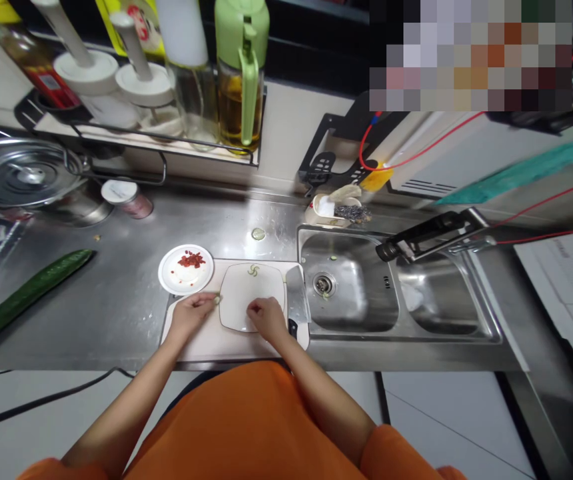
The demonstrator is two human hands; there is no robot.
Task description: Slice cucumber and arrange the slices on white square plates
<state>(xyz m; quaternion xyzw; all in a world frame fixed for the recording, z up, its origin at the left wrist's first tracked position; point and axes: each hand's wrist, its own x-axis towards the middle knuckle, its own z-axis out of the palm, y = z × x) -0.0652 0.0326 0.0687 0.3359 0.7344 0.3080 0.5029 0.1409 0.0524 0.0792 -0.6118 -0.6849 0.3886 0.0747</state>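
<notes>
On a pale cutting board [201, 347] lies a squarish white plate [236, 300] with a dark rim. Small curved green pieces [253, 270] form a swirl near its far edge. My left hand [191, 317] is at the plate's left edge, thumb and fingertips pinched on a small pale-green cucumber slice [216, 301]. Over the plate's right half, my right hand [270, 320] has its fingers pinched together; whatever is between them is hidden. A kitchen knife [297, 293] lies along the board's right side. A round white plate [169, 273] holds chopped red bits [191, 259].
A long cucumber [31, 297] lies on the steel counter at left, near a lidded pot [26, 173] and a jar [126, 199]. A double sink [351, 320] is at right. Bottles, including a green-topped oil bottle [241, 67], stand on a rack behind.
</notes>
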